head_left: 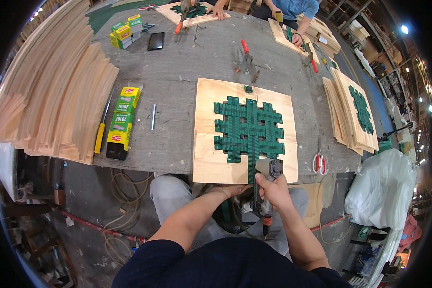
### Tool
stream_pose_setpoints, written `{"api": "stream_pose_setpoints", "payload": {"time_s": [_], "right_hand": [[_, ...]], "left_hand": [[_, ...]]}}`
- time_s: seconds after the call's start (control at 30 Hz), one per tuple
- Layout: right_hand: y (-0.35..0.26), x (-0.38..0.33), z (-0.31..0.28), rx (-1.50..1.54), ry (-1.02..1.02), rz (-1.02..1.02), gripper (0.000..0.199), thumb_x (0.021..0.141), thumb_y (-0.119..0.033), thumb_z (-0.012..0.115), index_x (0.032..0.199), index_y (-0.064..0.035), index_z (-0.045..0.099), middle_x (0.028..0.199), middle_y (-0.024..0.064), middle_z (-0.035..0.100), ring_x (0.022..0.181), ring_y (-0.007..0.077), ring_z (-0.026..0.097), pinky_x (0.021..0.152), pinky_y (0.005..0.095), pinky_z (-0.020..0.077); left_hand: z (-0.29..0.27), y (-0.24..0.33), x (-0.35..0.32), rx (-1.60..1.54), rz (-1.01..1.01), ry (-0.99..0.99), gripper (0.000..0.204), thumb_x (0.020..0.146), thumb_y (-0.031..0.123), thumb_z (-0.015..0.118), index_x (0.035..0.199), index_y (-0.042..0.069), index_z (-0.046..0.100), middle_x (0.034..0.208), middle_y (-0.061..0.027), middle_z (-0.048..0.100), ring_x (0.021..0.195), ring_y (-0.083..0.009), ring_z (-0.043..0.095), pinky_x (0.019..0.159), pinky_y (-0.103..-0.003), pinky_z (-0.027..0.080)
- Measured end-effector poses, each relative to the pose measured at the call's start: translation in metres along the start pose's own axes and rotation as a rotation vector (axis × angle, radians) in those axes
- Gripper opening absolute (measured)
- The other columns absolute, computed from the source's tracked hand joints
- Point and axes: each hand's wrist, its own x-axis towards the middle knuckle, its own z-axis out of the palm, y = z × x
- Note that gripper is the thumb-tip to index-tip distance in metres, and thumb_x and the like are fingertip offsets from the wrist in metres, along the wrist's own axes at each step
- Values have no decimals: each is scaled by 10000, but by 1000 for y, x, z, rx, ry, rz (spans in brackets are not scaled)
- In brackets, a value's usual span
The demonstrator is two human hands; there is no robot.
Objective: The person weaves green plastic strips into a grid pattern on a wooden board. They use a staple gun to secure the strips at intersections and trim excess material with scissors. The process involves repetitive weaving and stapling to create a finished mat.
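A square plywood board (206,144) lies at the table's near edge, with green webbing straps (249,128) woven crosswise over its middle. One strap (251,168) runs down to the board's near edge. There my left hand (233,190) is closed at the strap's lower end, its fingertips partly hidden. Wrapped round a grey air staple gun (269,168), my right hand (275,191) holds it beside that strap, its head over the board's near edge. An orange fitting shows at the tool's lower end.
Stacked plywood sheets (53,96) stand left, beside green-yellow boxes (122,117), a yellow-handled knife (100,138) and a metal rod (153,117). Red-handled scissors (318,163) and strapped boards (348,115) lie right. Red-handled pliers (247,57) lie beyond the board. Two people work across the table.
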Motion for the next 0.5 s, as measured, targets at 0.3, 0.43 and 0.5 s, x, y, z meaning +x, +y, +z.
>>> {"api": "stream_pose_setpoints", "payload": {"time_s": [0.3,0.43,0.5], "right_hand": [[10,-5,12,-15,20,-19,169,960,-173,728,991,-22,661,697,12,633,486,97,547,432,277,428],[8,-9,4,58,39,-49,192,953,-181,738,1009,-17,657,739,21,642,491,108,560,427,280,438],[14,-16,-1,107,76,-50,209,948,-184,745,1025,-13,652,757,27,649,491,111,563,423,277,437]], "left_hand": [[0,5,-2,-6,-11,-6,378,959,432,557,1122,106,658,1122,-147,700,1064,-367,667,907,-514,518],[9,5,-6,94,72,132,392,988,409,553,1202,96,652,1163,-187,686,1101,-390,653,922,-506,510],[12,12,-7,-146,-76,71,397,1019,395,537,1247,84,633,1174,-219,677,1091,-406,653,924,-509,506]]}}
